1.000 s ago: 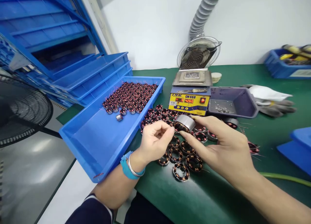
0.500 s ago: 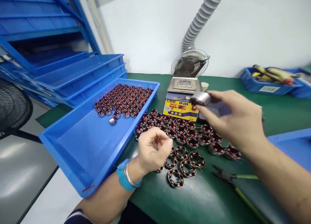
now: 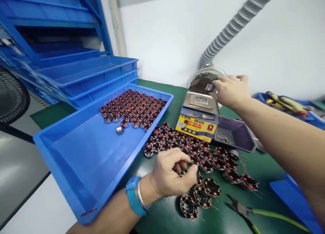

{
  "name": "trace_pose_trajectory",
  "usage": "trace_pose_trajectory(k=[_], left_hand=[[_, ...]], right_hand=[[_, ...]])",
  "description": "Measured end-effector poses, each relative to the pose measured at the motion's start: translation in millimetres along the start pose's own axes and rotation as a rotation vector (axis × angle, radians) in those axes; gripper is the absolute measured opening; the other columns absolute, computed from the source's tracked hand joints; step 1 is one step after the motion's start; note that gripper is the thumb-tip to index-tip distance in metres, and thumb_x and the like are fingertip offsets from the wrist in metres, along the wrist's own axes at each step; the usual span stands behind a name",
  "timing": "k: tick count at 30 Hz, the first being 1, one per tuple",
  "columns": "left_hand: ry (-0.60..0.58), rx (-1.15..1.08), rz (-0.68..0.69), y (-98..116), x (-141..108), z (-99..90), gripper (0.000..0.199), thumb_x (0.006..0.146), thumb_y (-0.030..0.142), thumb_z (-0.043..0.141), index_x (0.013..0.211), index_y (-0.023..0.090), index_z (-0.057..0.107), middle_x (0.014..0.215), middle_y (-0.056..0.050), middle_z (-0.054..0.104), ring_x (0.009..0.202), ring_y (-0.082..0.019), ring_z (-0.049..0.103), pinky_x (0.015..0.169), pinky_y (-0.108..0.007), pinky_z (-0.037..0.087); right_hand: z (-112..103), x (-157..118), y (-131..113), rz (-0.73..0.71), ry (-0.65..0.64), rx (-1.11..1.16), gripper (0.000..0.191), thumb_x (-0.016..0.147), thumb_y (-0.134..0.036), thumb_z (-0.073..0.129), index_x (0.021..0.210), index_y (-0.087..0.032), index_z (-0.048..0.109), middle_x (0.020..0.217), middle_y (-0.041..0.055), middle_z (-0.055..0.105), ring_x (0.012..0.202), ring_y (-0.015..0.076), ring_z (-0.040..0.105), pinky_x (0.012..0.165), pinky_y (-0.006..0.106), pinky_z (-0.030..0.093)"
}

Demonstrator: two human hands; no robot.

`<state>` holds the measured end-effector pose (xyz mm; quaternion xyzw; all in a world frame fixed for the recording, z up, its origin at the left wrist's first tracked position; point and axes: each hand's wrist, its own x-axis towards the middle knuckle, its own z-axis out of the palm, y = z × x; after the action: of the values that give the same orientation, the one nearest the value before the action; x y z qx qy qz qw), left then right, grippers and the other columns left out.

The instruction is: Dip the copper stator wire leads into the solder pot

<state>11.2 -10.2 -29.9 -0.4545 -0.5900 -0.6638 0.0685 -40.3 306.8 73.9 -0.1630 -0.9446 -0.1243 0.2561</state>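
My right hand (image 3: 232, 92) grips a metal-ringed wound coil (image 3: 211, 88) above the back of the solder pot (image 3: 201, 100), near the round mesh guard. The pot's yellow front panel has lit red digits. My left hand (image 3: 175, 171) hovers over the rows of coils, its fingers curled with thumb and fingertips near each other; whether anything small is between them cannot be made out. Coils with red wires (image 3: 194, 149) stand in rows on the green table, and several with copper windings (image 3: 188, 206) lie below my left hand.
A blue tray (image 3: 88, 159) at the left holds many coils at its far end. Green-handled pliers (image 3: 242, 208) lie at front right. A purple tray (image 3: 237, 134) stands beside the pot. A grey hose (image 3: 236, 26) hangs behind; a fan (image 3: 12, 95) is far left.
My right hand has moved up and back with the coil, from over the yellow panel to the rear of the pot. My left hand stays curled over the coils. The view has shifted somewhat.
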Motion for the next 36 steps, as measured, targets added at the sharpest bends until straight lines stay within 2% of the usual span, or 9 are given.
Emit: trace_pose_trajectory(k=[3, 10, 16, 21, 23, 25, 30, 34, 36], left_hand=[[-0.004, -0.013, 0.044, 0.3, 0.3, -0.3, 0.011, 0.078, 0.022, 0.069, 0.073, 0.019, 0.059, 0.055, 0.002, 0.058, 0.044, -0.007, 0.047, 0.043, -0.018, 0.041], [-0.042, -0.013, 0.044, 0.5, 1.5, -2.9, 0.01, 0.078, 0.022, 0.069, 0.074, 0.019, 0.06, 0.056, 0.002, 0.059, 0.045, -0.008, 0.05, 0.043, -0.019, 0.043], [0.012, -0.024, 0.046, -0.6, 1.1, -0.2, 0.013, 0.079, 0.021, 0.069, 0.072, 0.019, 0.058, 0.055, 0.002, 0.056, 0.044, -0.007, 0.047, 0.042, -0.018, 0.041], [0.082, -0.031, -0.053, -5.7, 1.6, 0.0, 0.01, 0.078, 0.025, 0.071, 0.078, 0.019, 0.063, 0.062, 0.001, 0.061, 0.051, -0.009, 0.053, 0.049, -0.021, 0.046], [0.129, -0.055, -0.148, -8.1, 3.3, -0.3, 0.014, 0.076, 0.026, 0.074, 0.083, 0.019, 0.066, 0.068, -0.001, 0.066, 0.058, -0.012, 0.059, 0.057, -0.024, 0.051], [0.178, -0.102, -0.29, -10.7, 5.6, 0.2, 0.021, 0.073, 0.027, 0.078, 0.09, 0.018, 0.068, 0.077, -0.003, 0.071, 0.067, -0.015, 0.064, 0.064, -0.027, 0.054], [0.307, -0.301, -0.616, -18.8, 12.0, 4.1, 0.043, 0.066, 0.025, 0.088, 0.105, 0.017, 0.071, 0.107, -0.012, 0.076, 0.091, -0.021, 0.071, 0.08, -0.034, 0.058], [0.404, -0.472, -0.656, -27.1, 16.8, 5.5, 0.055, 0.066, 0.033, 0.091, 0.115, 0.015, 0.07, 0.116, -0.015, 0.074, 0.094, -0.023, 0.071, 0.083, -0.037, 0.059], [0.446, -0.523, -0.625, -30.3, 18.9, 4.9, 0.053, 0.068, 0.038, 0.089, 0.113, 0.015, 0.071, 0.11, -0.013, 0.075, 0.091, -0.022, 0.071, 0.085, -0.038, 0.058]], right_hand=[[9.0, -0.4, 0.8, -0.04, -0.005, 0.034, 0.021, 0.084, -0.026, 0.071, 0.072, -0.011, 0.062, 0.101, 0.0187, 0.074, 0.104, 0.0256, 0.062, 0.091, 0.05, 0.032], [13.9, -0.3, -0.2, -0.073, 0.003, 0.122, 0.026, 0.077, -0.022, 0.076, 0.063, -0.014, 0.055, 0.083, 0.0102, 0.069, 0.097, 0.0226, 0.059, 0.092, 0.051, 0.031], [8.8, -0.8, -7.5, -0.035, -0.009, 0.163, 0.026, 0.073, -0.014, 0.076, 0.061, -0.015, 0.053, 0.08, 0.0087, 0.068, 0.093, 0.0208, 0.057, 0.094, 0.051, 0.03], [-13.1, -2.6, -15.2, 0.088, -0.01, 0.176, 0.016, 0.075, -0.016, 0.075, 0.07, -0.014, 0.06, 0.097, 0.0158, 0.072, 0.105, 0.0271, 0.06, 0.096, 0.052, 0.029], [-23.8, -5.9, -20.9, 0.16, -0.013, 0.203, 0.014, 0.076, -0.021, 0.077, 0.078, -0.014, 0.065, 0.104, 0.0189, 0.072, 0.107, 0.0295, 0.061, 0.094, 0.051, 0.032], [-32.3, -12.9, -29.8, 0.231, -0.044, 0.271, 0.017, 0.076, -0.026, 0.078, 0.084, -0.013, 0.069, 0.101, 0.0185, 0.073, 0.098, 0.0278, 0.063, 0.085, 0.046, 0.038], [-34.6, -51.4, -71.4, 0.307, -0.275, 0.626, 0.031, 0.074, -0.044, 0.083, 0.083, -0.015, 0.075, 0.071, 0.0085, 0.072, 0.06, 0.0178, 0.061, 0.058, 0.032, 0.046], [-23.4, -95.5, -117.6, 0.36, -0.502, 1.317, 0.047, 0.059, -0.053, 0.091, 0.087, -0.019, 0.077, 0.084, 0.0089, 0.076, 0.07, 0.0189, 0.069, 0.061, 0.029, 0.057], [-20.4, -112.5, -135.1, 0.381, -0.52, 1.468, 0.055, 0.057, -0.055, 0.092, 0.097, -0.021, 0.076, 0.082, 0.0058, 0.075, 0.072, 0.0193, 0.071, 0.063, 0.029, 0.06]])
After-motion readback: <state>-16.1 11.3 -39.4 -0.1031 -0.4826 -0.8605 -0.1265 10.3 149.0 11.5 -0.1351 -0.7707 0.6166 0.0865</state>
